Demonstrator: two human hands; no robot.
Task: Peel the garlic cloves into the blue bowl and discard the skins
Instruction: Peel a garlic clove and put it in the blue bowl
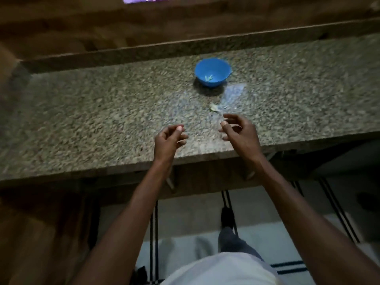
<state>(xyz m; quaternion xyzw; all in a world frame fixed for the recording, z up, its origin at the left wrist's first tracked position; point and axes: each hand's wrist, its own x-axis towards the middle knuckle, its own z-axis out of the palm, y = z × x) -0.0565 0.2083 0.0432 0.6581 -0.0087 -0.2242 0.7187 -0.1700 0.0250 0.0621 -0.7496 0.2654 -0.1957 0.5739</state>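
Note:
A blue bowl [212, 67] stands on the granite counter [102, 120], with a few pale garlic cloves [208, 78] at its bottom. Just right of the bowl lies a clear plastic bag [234, 92]. A small pale garlic piece [213, 108] rests at the bag's near tip. My left hand [170, 138] hovers over the counter's front part, fingers curled in and thumb against the forefinger; nothing shows in it. My right hand [238, 130] hovers close to the garlic piece with fingers loosely spread and holds nothing.
A raised ledge [144, 52] runs along the back of the counter. The counter's front edge [123, 171] lies under my forearms, with tiled floor [195, 212] and my foot [226, 219] below. The whole view is dim and blurred.

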